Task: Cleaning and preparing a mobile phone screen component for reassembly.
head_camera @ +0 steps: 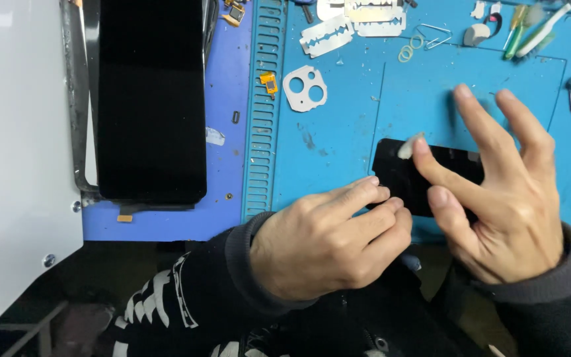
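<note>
Cleaning step, apparently: left hand (328, 241), fingers curled, pins the flat black rectangular panel (401, 175) on the blue desk mat (338, 132); right hand (497, 192), grip spread, index rubs a small white wad (410, 147); next needs steady pressure.

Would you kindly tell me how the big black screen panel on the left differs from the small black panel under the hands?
The big black screen panel lies lengthwise up the picture, untouched; the small black panel lies crosswise, pressed by the left hand and right hand. The big one is far larger. Both are flat, dark and glossy.
</note>
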